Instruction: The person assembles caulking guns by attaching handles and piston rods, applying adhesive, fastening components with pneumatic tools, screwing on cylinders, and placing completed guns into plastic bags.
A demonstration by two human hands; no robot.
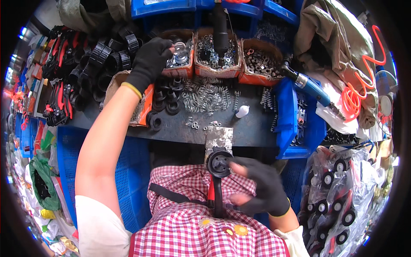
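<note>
My left hand point(150, 62), in a black glove with bare fingertips, reaches to the cardboard box of metal washers point(182, 53) at the back. Its fingers are bent together at the box's left side; anything they pinch is hidden. In front of my apron stands a black round part point(219, 163) with a hub in its middle, against a worn metal plate point(219, 136) at the bench edge. Below the part run a black shaft point(218, 197) and a red piece point(211, 190). My right hand point(263, 186), gloved alike and slightly blurred, is beside the round part with fingers apart, holding nothing visible.
Springs point(207, 95), black plastic parts point(167, 95) and a small white bottle point(242, 112) lie on the bench point(257, 128). Boxes of nuts point(259, 60) and bolts stand behind. A black power driver point(220, 34) hangs overhead; a blue one point(314, 90) lies right, above a blue bin point(286, 141).
</note>
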